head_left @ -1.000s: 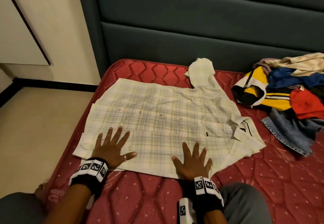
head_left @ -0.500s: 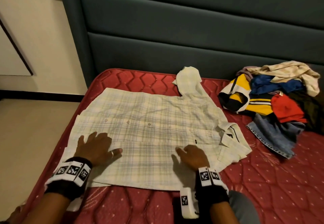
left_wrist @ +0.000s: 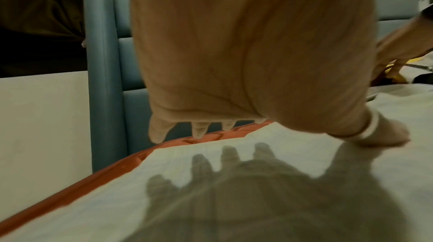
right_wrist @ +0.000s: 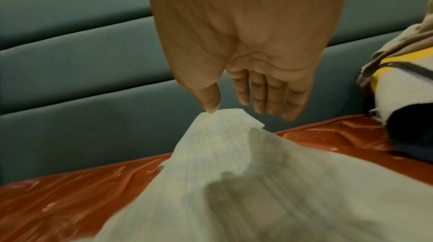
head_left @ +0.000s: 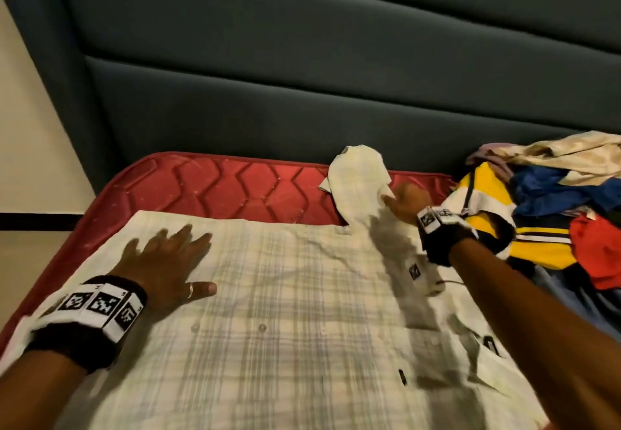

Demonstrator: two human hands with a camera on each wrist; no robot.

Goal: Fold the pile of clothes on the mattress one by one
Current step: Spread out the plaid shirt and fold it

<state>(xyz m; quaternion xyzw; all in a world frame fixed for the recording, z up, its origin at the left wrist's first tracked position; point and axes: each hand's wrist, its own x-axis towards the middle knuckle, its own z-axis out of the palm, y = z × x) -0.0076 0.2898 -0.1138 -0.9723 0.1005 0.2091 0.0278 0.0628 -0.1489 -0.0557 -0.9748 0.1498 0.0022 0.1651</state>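
My left hand (head_left: pixel 164 261) lies flat, fingers spread, on the plaid shirt (head_left: pixel 285 328) — right hand (head_left: pixel 405 202) open, thumb touching the sleeve (head_left: pixel 358 181), no grip.

One mattress (head_left: pixel 208 181), red, quilted; one headboard (head_left: pixel 336 59), teal, padded; one plaid shirt (head_left: pixel 285 328), spread flat, with one sleeve (head_left: pixel 359 181) showing; one pile of clothes (head_left: pixel 544 214), its garments too tangled to count, at least five colours visible; two hands, one left hand (head_left: pixel 164 265), one right hand (head_left: pixel 408 202); two wristbands; one ring.
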